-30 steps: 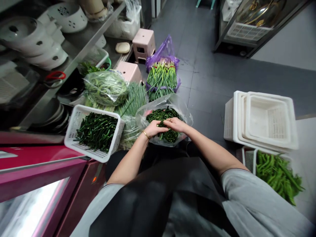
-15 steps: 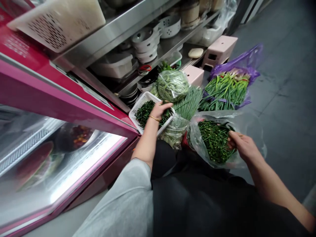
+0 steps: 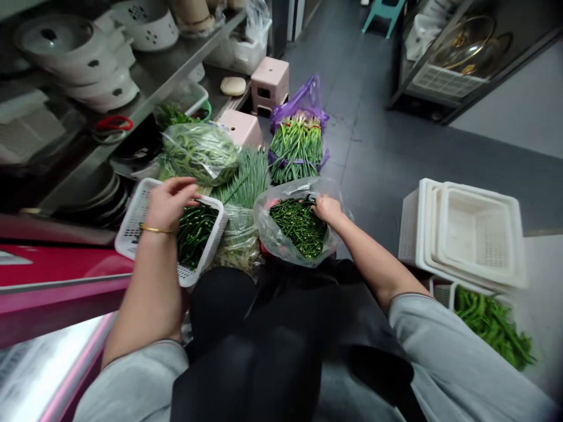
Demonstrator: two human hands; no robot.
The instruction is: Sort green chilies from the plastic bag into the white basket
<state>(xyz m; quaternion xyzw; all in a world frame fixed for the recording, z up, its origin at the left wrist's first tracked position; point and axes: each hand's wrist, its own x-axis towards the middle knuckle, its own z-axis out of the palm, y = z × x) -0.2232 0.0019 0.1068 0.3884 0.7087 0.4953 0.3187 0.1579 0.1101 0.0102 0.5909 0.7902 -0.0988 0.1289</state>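
Observation:
My left hand (image 3: 173, 202) hovers over a white perforated basket (image 3: 220, 225), its fingers stretched out and apart. Dark, glossy green chilies (image 3: 196, 234) lie in the basket, partly hidden behind my wrist and forearm. At the far right side of a clear plastic bag (image 3: 264, 225), my right hand (image 3: 328, 210) is closed, with its fingertips down among the contents. Dark green chilies show at those fingertips, though their number is hidden. A dense mass of thin green stems (image 3: 299, 228) fills the bag, which stands open in front of my black apron.
Bagged pale green vegetables (image 3: 200, 152), long thin green stalks (image 3: 246, 176) and scallions (image 3: 297, 146) in purple plastic lie beyond. Pink stools (image 3: 241, 128) stand by a metal shelf (image 3: 176, 64) with pots. At right are stacked white baskets (image 3: 477, 234) and green peppers (image 3: 490, 325).
The view has swung right, bringing the stacked baskets and peppers in. My left hand has lifted from the chilies, its fingers now spread. My right hand stays in the bag.

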